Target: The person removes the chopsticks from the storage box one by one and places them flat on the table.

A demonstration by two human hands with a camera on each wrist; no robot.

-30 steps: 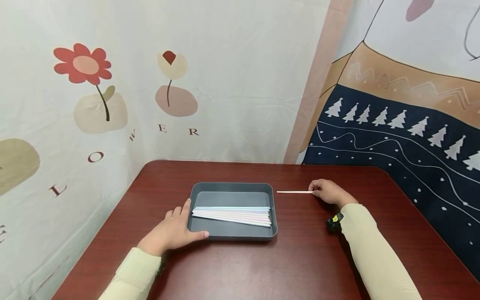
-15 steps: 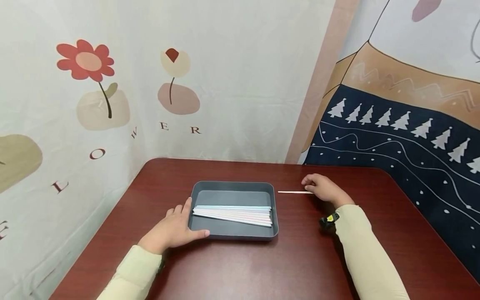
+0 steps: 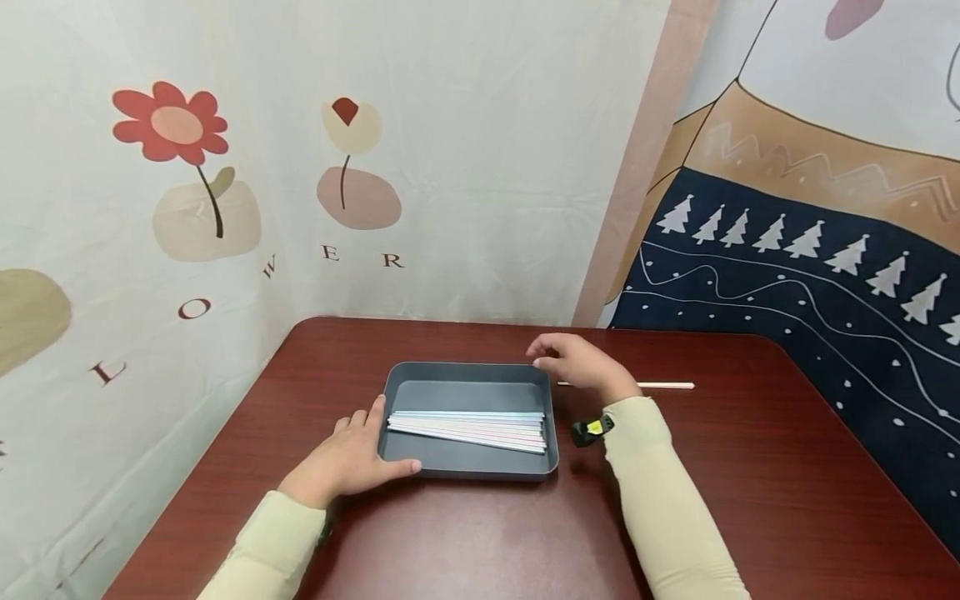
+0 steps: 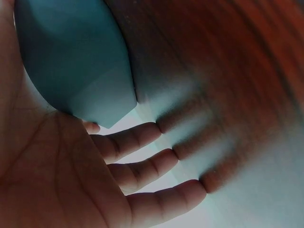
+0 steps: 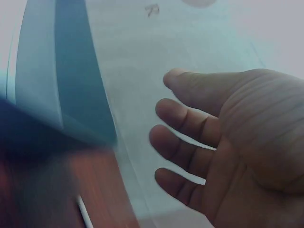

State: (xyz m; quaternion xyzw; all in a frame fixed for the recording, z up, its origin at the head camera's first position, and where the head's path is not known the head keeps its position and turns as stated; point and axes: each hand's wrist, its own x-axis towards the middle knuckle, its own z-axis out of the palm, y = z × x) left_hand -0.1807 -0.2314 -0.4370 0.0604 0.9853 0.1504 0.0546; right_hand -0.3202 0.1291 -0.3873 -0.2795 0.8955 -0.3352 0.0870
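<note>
In the head view a grey rectangular tray (image 3: 465,374) holds a bundle of long, thin pale sticks (image 3: 467,431), fanned slightly apart. My left hand (image 3: 337,463) rests against the tray's left end, thumb at the front rim and fingers spread; its palm (image 4: 52,171) and the tray's corner fill the left wrist view. Beside the tray's back right corner is my right hand (image 3: 583,367), fingers loosely bent with nothing between them, as the right wrist view also shows. One pale stick (image 3: 666,385) lies on the table to the right, its middle hidden behind that hand and wrist.
The tray stands on a reddish-brown table (image 3: 480,533) with rounded back corners. Behind it hangs a pale curtain (image 3: 480,167) with printed flowers and letters. A dark blue cloth (image 3: 750,275) with white trees hangs at the right.
My right hand has released the single stick and moved left toward the tray's back right corner. The stick stays on the table. My left hand stays at the tray.
</note>
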